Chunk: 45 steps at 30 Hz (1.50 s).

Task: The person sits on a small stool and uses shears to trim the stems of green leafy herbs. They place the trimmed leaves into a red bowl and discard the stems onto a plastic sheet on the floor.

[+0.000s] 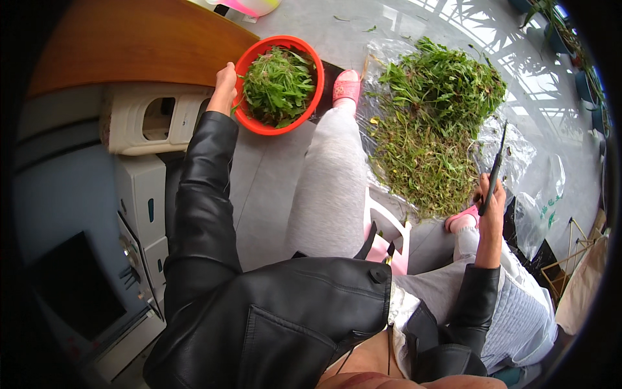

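At the upper left, my left hand (225, 89) grips the left rim of a red plastic basin (318, 92). Loose leafy greens (277, 87) fill the basin, and a few stems hang over the rim by my fingers. My right hand (493, 202) holds a slim, dark-handled knife-like tool (494, 170), its narrow tip pointing away from me. Beside that hand lies a heap of cut greens, with fresh leafy bunches (444, 87) at the far end and shorter, yellowish trimmings (423, 165) nearer. A clear plastic sheet (510, 141) lies under the heap.
My feet in pink slippers (347, 86) flank the heap's near left and lower right. A pink and white plastic stool (401, 243) is between my legs. Brown wooden furniture (146, 44) and a white plastic housing (131, 119) border the left. Potted plants (559, 36) line the far right.
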Motion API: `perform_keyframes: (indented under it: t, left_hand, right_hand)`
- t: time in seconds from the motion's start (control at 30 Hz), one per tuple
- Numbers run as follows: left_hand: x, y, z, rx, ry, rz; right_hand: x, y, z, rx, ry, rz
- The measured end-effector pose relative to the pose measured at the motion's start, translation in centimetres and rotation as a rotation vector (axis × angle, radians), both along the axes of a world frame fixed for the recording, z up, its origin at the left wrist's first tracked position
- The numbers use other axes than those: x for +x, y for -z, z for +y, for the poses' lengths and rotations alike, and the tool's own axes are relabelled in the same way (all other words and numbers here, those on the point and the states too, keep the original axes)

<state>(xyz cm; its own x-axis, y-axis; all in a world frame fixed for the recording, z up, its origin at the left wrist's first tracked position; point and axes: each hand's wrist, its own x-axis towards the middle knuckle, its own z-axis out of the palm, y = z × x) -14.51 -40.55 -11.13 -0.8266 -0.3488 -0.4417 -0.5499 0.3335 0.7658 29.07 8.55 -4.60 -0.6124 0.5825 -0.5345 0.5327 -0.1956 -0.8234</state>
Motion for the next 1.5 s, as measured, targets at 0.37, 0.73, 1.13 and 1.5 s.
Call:
perform_keyframes:
  t: [0.37, 0.73, 1.13, 1.5]
  left_hand:
    - [1.2, -2.0, 21.8, -0.018, 0.983, 0.031]
    - [15.9, 14.5, 39.7, -0.881, 1.579, 0.289]
    - [17.2, 21.2, 39.9, -1.091, 1.747, 0.407]
    - [14.5, 6.0, 40.2, -0.045, 1.665, -0.392]
  right_hand:
    - [4.0, -6.5, 0.5, -0.212, 0.056, 0.187]
    - [6.8, -6.9, 2.3, -0.306, 0.173, 0.268]
    - [6.5, -8.8, 2.9, -0.447, 0.217, 0.211]
    - [6.5, -7.1, 2.2, -0.280, 0.075, 0.306]
